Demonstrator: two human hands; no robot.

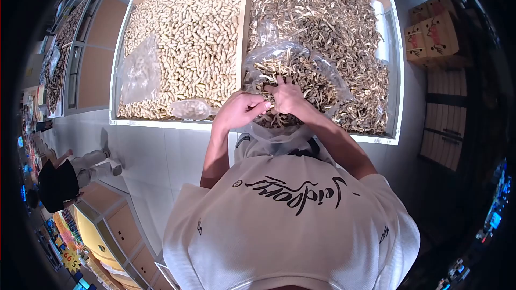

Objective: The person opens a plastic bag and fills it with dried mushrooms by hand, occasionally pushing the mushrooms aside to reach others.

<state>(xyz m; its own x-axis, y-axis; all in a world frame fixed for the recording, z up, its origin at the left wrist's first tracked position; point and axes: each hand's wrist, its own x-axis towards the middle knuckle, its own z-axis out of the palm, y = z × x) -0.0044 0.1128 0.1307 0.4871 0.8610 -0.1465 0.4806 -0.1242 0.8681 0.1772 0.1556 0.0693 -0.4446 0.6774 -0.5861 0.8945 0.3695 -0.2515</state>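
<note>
A clear plastic bag (337, 75) full of dried brown strips lies at the front edge of the bin of dried strips (317, 5). My left hand (243, 109) is over the bag's left side, thumb and fingers pinched together on a small pale piece. Beside it, my right hand (287, 95) reaches into the bag's opening, fingers spread down among the strips; the fingertips are partly hidden. A clear scoop (191, 109) rests on the peanuts (199, 32) to the left.
A wooden divider (243, 32) separates peanuts from strips. A plastic sheet (141, 72) lies on the peanuts, and a white roll (380, 32) lies along the right wall. Cardboard boxes (438, 35) stand at right. Another person (59, 182) is at far left.
</note>
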